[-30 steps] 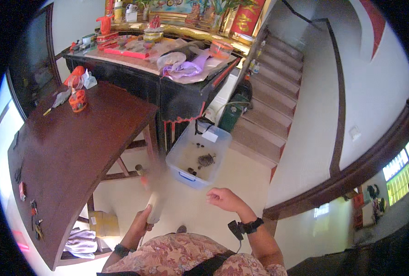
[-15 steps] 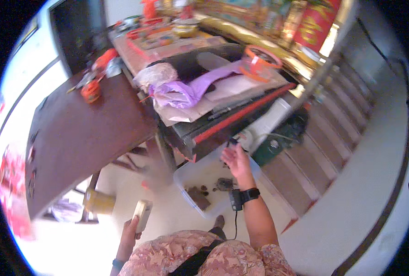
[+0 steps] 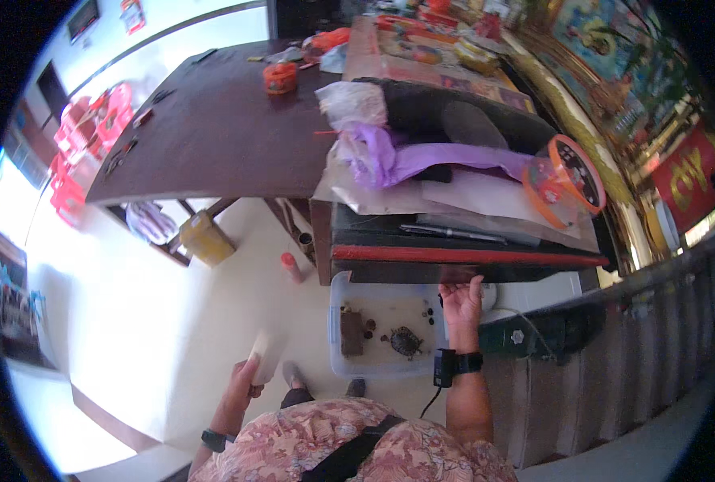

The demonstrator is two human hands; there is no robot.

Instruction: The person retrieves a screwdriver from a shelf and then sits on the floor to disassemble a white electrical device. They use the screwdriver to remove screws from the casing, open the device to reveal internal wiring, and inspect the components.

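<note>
My left hand, low on the left, is closed round a pale cream, flat rectangular object. Motion smears that object, so its kind is unclear. My right hand reaches up to the lower edge of the dark cabinet with a red stripe. Its palm faces up and its fingers are apart, the tips at or just under that edge; I cannot tell if they press on it. Below the hand stands a translucent plastic tub on the floor, holding a turtle, a brown block and several small dark lumps.
On the cabinet lie a purple cloth strip, a pen and an orange-rimmed clear container. A dark brown table stands left, a yellow bucket beneath it. Steps rise at right; pink chairs stand far left.
My view has turned right, so the cabinet front now lies level. My right hand has come up to the cabinet's lower edge. My left hand still holds the pale object.
</note>
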